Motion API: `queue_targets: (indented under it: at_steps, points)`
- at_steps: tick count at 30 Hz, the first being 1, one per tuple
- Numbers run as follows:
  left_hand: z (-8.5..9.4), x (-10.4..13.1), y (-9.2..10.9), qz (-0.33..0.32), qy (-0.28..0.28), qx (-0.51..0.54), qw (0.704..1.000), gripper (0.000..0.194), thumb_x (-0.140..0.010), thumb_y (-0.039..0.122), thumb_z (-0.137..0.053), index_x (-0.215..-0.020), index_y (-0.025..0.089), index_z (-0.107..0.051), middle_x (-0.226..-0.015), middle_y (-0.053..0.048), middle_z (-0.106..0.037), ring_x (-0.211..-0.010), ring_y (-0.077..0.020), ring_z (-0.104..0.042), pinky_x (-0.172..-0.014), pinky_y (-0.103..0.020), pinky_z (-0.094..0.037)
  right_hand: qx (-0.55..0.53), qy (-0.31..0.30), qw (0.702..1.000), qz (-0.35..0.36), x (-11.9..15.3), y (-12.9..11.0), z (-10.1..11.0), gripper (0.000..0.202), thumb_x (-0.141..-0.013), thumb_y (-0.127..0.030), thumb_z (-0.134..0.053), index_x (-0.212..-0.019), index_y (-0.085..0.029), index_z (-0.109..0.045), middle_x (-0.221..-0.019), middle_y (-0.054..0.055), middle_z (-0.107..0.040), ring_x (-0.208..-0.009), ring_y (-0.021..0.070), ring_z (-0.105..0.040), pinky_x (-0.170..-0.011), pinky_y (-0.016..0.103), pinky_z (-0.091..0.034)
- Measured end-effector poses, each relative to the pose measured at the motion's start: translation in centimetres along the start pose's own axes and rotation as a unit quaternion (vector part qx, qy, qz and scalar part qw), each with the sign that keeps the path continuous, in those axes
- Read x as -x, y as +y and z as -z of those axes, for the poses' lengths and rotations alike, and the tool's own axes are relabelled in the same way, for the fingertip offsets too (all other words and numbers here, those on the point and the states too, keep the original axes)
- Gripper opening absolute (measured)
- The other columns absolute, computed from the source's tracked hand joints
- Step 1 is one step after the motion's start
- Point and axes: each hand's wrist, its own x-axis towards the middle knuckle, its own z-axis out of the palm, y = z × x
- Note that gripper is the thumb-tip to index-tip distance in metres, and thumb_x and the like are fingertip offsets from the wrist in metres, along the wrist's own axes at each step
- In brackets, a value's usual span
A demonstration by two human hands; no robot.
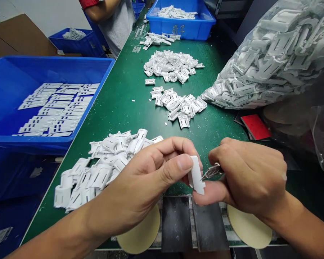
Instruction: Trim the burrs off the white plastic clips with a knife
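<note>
Between the thumb and fingers of my left hand (159, 171), a small white plastic part (196, 176) is pinched upright. My right hand (252, 176) is closed around a utility knife (212, 171), mostly hidden in the fist. The blade points left and meets the part's right edge, while my right thumb presses near its lower end. Left of my hands lies a heap of curved, slotted white parts (99, 174). Farther back on the green table (118, 104) are a smaller pile of white parts (185, 108) and a larger one (171, 64).
A blue bin (109, 70) at left holds rows of flat white pieces. A bulging clear bag (280, 61) of white parts leans at right, and another blue bin (178, 28) stands behind. Black pads (176, 225) lie at the front edge. A person (116, 27) stands far left.
</note>
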Motion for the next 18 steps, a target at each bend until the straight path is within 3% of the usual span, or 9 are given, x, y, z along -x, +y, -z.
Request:
queue_targets:
  at_steps: [9, 18]
  points:
    - [-0.10, -0.05, -0.02, 0.003, 0.010, 0.016, 1.000, 0.012, -0.099, 0.027, -0.058, -0.101, 0.022, -0.068, -0.085, -0.002, -0.061, -0.081, -0.0126, -0.055, -0.075, -0.020, -0.047, 0.039, 0.032, 0.999, -0.001, -0.06, -0.26, 0.02, 0.067, -0.096, -0.069, -0.031, -0.050, -0.022, -0.042, -0.047, -0.004, -0.031, -0.045, 0.0115, -0.026, -0.047, 0.034, -0.017]
    - [-0.03, 0.11, 0.04, 0.006, 0.014, 0.007, 1.000, 0.012, -0.101, 0.027, -0.055, -0.101, 0.022, -0.067, -0.088, -0.001, -0.061, -0.083, -0.0102, -0.056, -0.077, -0.017, -0.047, 0.029, 0.035, 0.999, 0.009, 0.18, -0.22, 0.03, 0.065, -0.095, -0.068, -0.038, -0.050, -0.022, -0.040, -0.047, -0.004, -0.031, -0.044, 0.0118, -0.027, -0.047, 0.034, -0.017]
